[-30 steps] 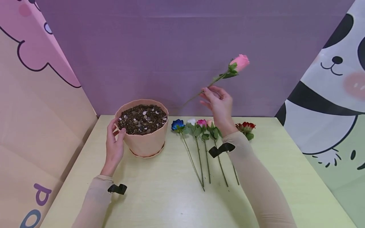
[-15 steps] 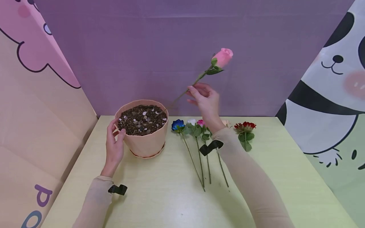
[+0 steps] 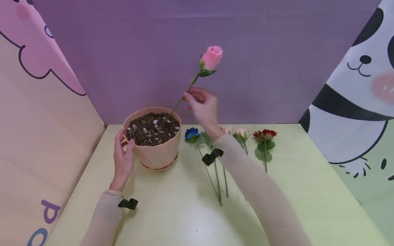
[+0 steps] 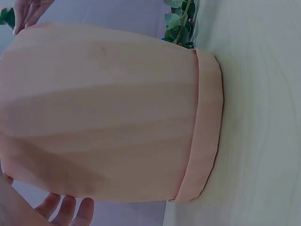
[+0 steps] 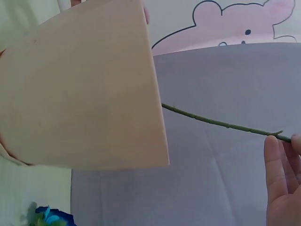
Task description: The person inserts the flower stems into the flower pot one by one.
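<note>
A peach flower pot (image 3: 160, 155) full of dark soil (image 3: 143, 133) and pebbles stands at the back left of the table. My left hand (image 3: 122, 164) grips its left rim, thumb on the near side. Between thumb and fingers, my right hand (image 3: 204, 107) pinches the green stem of a pink artificial rose (image 3: 211, 58) behind the pot's right side. The bloom leans up and to the right. In the head view the stem's lower end reaches the soil near the back right rim; in the right wrist view the stem (image 5: 211, 121) disappears behind the pot wall.
Right of the pot lie a blue flower (image 3: 192, 134) and several other stemmed flowers, partly under my right forearm. A dark red flower (image 3: 265, 135) lies farther right. A purple backdrop (image 3: 147, 61) rises directly behind the table (image 3: 172, 212).
My right hand has carried the pink rose leftward to the pot, and its stem now stands steeper with the lower end at the soil. The left hand keeps its place on the rim.
</note>
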### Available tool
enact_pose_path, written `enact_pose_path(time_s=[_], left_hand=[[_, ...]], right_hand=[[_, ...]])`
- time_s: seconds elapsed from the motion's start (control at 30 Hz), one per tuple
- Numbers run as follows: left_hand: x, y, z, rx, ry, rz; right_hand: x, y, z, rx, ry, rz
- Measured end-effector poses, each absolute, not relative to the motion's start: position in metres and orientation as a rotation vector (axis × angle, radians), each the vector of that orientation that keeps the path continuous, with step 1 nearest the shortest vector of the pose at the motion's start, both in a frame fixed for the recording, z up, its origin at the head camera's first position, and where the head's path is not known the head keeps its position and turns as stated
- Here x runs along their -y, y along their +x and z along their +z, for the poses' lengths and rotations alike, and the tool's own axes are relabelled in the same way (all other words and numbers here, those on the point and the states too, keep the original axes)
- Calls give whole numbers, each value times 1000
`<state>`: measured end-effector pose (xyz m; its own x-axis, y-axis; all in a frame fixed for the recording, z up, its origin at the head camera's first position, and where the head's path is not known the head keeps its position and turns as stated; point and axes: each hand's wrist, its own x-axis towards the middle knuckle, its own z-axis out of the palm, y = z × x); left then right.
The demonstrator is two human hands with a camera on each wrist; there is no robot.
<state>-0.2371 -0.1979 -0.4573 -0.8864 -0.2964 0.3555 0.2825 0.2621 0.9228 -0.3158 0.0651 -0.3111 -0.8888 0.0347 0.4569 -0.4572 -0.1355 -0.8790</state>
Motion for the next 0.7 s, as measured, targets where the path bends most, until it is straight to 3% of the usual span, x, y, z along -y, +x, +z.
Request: enact_pose_path(time_s=[0.7], left_hand=[[197,-240,-460,2051,22,-1586]], right_hand=[[-19,-320,-294,2175,583,1742]])
